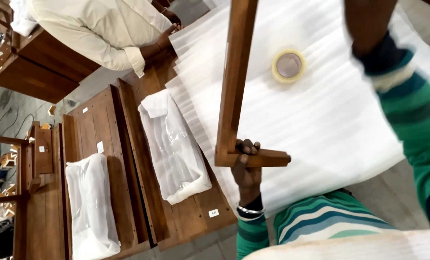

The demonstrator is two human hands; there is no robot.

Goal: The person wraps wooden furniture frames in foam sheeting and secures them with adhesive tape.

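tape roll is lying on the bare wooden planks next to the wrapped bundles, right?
Not quite. The head view shows the tape roll lying on the white foam sheet, beside the wooden frame piece, away from the wrapped bundles on the planks.

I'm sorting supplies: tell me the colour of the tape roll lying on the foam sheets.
Pale yellow tape roll, with a brownish inner core, on white foam sheets; head view.
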